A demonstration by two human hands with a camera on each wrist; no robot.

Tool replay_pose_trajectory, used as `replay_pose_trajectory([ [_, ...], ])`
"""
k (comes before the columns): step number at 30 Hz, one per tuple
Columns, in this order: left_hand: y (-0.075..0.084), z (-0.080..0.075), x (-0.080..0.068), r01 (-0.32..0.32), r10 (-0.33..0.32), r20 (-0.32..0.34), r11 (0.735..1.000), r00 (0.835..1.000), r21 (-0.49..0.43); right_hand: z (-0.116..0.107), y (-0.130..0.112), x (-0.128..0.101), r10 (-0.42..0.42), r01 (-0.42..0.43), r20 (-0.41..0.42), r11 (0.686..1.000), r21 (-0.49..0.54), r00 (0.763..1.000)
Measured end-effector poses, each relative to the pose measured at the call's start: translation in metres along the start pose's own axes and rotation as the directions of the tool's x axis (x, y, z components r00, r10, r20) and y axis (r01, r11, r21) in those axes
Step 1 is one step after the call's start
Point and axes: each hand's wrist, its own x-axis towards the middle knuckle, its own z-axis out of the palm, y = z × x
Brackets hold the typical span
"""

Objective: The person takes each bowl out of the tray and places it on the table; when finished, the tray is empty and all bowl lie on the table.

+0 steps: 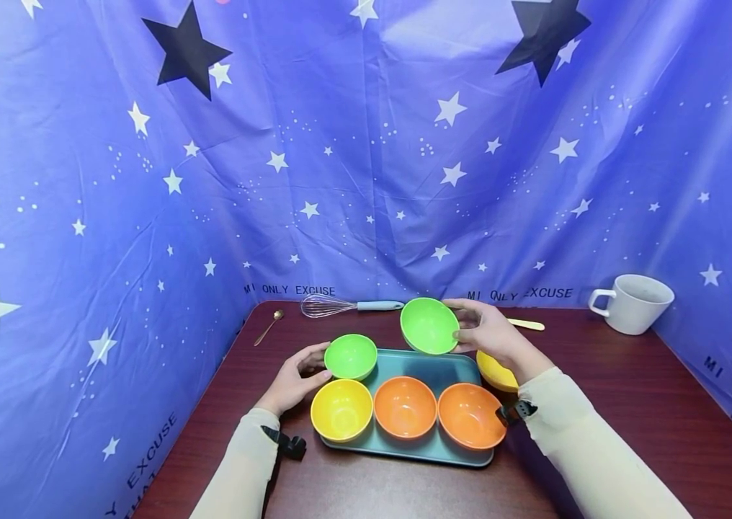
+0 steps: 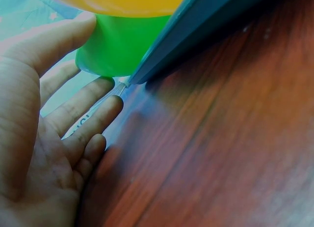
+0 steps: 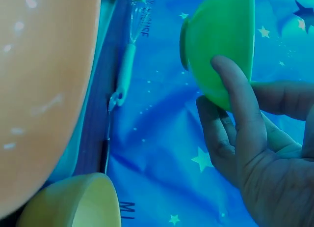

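Observation:
My left hand (image 1: 295, 378) holds a small green bowl (image 1: 350, 357) by its left side, thumb in front and index finger behind. This bowl is at the back left corner of a teal tray (image 1: 405, 450); whether it rests there I cannot tell. My right hand (image 1: 489, 331) grips a second green bowl (image 1: 429, 326) by its right side, raised and tilted above the tray's back edge. In the right wrist view its outside and foot (image 3: 184, 44) show. Along the tray's front stand a yellow bowl (image 1: 341, 411) and two orange bowls, one in the middle (image 1: 405, 408) and one at right (image 1: 470, 417).
Another yellow bowl (image 1: 497, 371) sits right of the tray, partly behind my right wrist. A whisk (image 1: 353, 306) lies along the table's back edge, a small gold spoon (image 1: 269, 328) at back left. A pale yellow handle (image 1: 527, 325) and a white mug (image 1: 637, 304) are at back right.

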Motion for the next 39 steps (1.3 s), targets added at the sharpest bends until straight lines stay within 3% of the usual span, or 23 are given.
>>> replay_pose_trajectory([
  [14, -0.002, 0.001, 0.001, -0.027, 0.027, 0.004, 1.000, 1.000, -0.004, -0.021, 0.007, -0.036, -0.049, 0.051, -0.075, 0.998, 0.029, 0.996],
  [24, -0.002, 0.001, 0.002, -0.016, 0.016, 0.004, 1.000, 1.000, -0.010, -0.036, 0.019, -0.063, -0.080, 0.086, -0.188, 0.996, 0.024, 0.979],
  [32, -0.001, 0.000, 0.000, 0.007, -0.007, 0.007, 1.000, 1.000, 0.005, -0.056, 0.035, -0.086, -0.135, 0.162, -0.257, 0.983, 0.090, 0.957],
  [39, -0.003, 0.000, 0.001, 0.004, -0.005, 0.005, 1.000, 1.000, 0.011, -0.074, 0.052, -0.107, -0.173, 0.220, -0.261, 0.962, 0.161, 0.950],
])
